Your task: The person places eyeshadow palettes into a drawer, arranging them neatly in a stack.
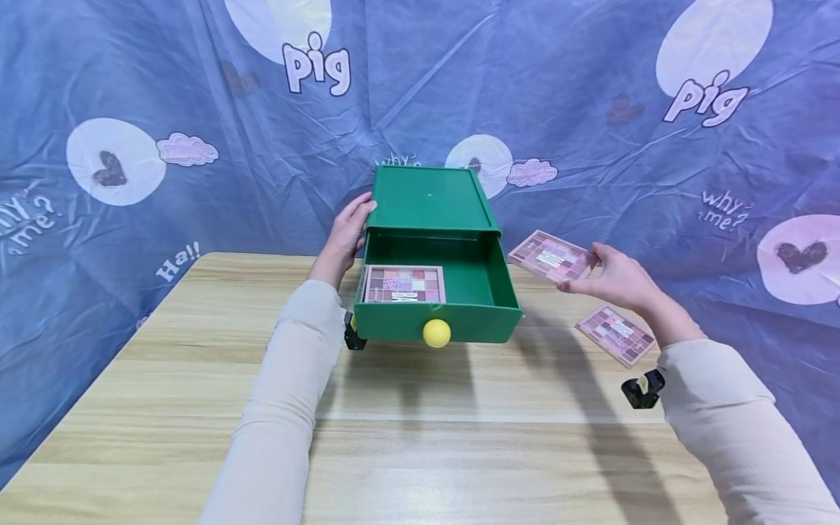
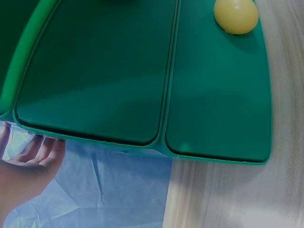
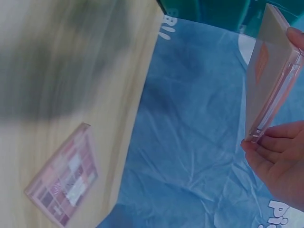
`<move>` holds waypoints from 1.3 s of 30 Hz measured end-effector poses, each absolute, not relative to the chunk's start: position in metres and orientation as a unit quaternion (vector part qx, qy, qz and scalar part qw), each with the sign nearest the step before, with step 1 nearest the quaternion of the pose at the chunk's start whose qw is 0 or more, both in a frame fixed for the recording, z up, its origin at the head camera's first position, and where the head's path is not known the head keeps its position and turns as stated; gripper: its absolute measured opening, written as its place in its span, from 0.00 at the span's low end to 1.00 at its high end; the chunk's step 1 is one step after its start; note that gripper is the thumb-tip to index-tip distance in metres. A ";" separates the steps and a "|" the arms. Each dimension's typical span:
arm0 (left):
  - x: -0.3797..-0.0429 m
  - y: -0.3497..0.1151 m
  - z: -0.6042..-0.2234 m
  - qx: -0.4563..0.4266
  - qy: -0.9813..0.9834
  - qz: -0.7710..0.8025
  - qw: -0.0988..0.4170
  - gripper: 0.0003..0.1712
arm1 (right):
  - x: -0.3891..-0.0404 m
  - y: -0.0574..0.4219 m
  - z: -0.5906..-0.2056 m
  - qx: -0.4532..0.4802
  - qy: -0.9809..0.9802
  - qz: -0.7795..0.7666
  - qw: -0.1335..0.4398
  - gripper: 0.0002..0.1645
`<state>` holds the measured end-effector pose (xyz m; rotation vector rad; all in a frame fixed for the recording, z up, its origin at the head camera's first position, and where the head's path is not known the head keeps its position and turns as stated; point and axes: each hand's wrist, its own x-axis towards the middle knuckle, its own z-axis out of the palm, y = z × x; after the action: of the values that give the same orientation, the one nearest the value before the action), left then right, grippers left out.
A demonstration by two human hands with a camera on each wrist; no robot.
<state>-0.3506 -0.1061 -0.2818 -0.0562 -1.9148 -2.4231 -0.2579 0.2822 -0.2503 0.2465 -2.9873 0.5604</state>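
A green drawer box stands with its front drawer pulled out, a yellow round knob on the front. Inside, on the drawer's left, lies a pink eyeshadow palette. My left hand rests against the box's left side, its fingers reaching along the wall. To the right of the drawer, my right hand pinches another eyeshadow palette by its edge, thumb on one side and fingers on the other. That palette is tilted, held above the table.
A third eyeshadow palette lies on the wooden table, below my right hand. Behind the table hangs a blue printed cloth. Black wrist cameras sit at both sleeves.
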 end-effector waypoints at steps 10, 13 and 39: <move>-0.351 -0.107 -0.280 -0.014 -0.626 -0.779 0.029 0.27 | -0.261 0.283 -0.231 0.089 -0.975 0.190 0.074 0.39; -0.351 -0.107 -0.280 -0.014 -0.628 -0.778 0.029 0.27 | -0.261 0.283 -0.227 0.090 -0.974 0.194 0.078 0.39; -0.350 -0.104 -0.281 -0.009 -0.624 -0.781 0.029 0.28 | -0.253 0.253 -0.191 0.115 -0.967 0.223 0.049 0.57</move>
<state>-0.3504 -0.1041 -0.2807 -0.0293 -1.9261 -2.4086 -0.2535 0.2529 -0.1910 0.3508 -2.9458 0.6782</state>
